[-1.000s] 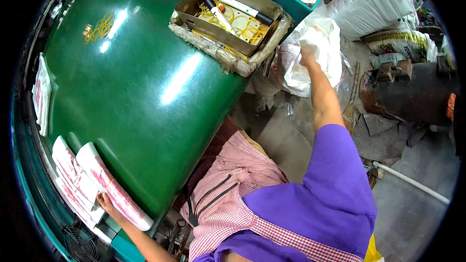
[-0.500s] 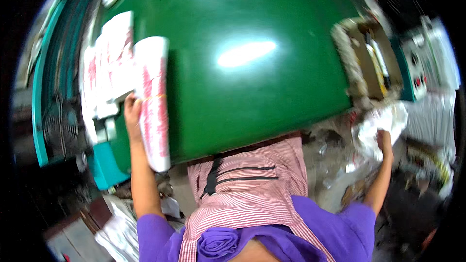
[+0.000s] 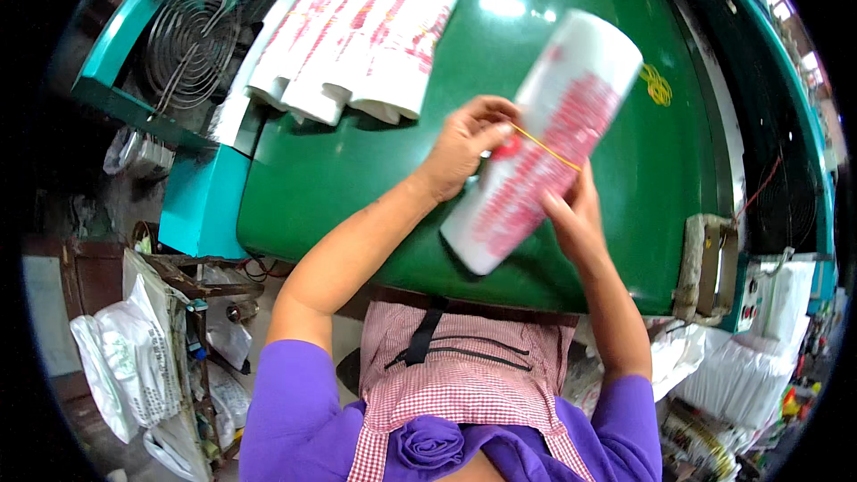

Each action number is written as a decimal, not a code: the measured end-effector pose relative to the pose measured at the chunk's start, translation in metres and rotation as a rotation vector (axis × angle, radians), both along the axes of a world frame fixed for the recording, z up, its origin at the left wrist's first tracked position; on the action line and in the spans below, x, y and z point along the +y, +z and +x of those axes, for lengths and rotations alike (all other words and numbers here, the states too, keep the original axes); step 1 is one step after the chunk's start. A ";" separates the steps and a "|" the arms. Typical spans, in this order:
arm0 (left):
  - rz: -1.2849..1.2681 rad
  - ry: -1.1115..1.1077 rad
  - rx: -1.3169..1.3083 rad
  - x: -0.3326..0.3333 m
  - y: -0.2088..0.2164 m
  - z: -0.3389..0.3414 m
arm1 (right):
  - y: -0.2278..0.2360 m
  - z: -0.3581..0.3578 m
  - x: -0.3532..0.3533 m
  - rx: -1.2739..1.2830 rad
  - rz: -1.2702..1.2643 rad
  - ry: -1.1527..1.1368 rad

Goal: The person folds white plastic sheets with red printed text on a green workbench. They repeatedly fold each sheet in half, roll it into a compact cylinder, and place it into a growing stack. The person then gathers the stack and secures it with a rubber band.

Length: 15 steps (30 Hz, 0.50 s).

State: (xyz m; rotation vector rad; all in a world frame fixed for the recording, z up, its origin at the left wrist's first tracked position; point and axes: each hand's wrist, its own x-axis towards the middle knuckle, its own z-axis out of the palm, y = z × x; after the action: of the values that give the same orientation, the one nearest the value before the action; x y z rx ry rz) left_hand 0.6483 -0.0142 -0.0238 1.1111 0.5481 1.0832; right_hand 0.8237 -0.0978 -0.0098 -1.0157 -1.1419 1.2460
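Observation:
A rolled bundle of white plastic bags with red print (image 3: 562, 125) is held tilted above the green table, its upper end leaning right. A yellow rubber band (image 3: 549, 148) runs across its middle. My left hand (image 3: 473, 143) is closed at the bundle's left edge, thumb and fingers pinching where the band comes round. On the other side my right hand (image 3: 578, 219) grips the bundle's right edge, thumb on the front; its other fingers are mostly hidden behind it.
Several similar white rolls (image 3: 357, 45) lie side by side on the far left of the green table (image 3: 357, 187). Loose yellow rubber bands (image 3: 656, 86) lie at the right. A worn box (image 3: 710, 259) sits at the near right corner, and a round wire fan guard (image 3: 192, 45) stands at the left.
The bundle has come from the left side to mid-table, before me. My right hand has left the white plastic beside the box and now grips the bundle. The view has shifted too.

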 end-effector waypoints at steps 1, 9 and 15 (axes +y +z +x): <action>0.072 -0.085 0.092 0.009 0.001 -0.001 | -0.012 -0.008 0.033 -0.015 -0.056 -0.039; 1.161 0.404 0.931 0.065 0.028 -0.106 | -0.051 -0.105 0.235 -0.179 0.206 -0.008; 1.234 0.393 1.163 0.095 -0.030 -0.129 | -0.066 -0.092 0.292 -0.914 0.627 0.061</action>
State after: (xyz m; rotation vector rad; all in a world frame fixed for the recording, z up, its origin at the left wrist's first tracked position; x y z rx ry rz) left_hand 0.5194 0.0813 -0.0533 2.8717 1.0576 0.9914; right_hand 0.7316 0.1941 -0.0755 -1.0650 -2.0994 0.3423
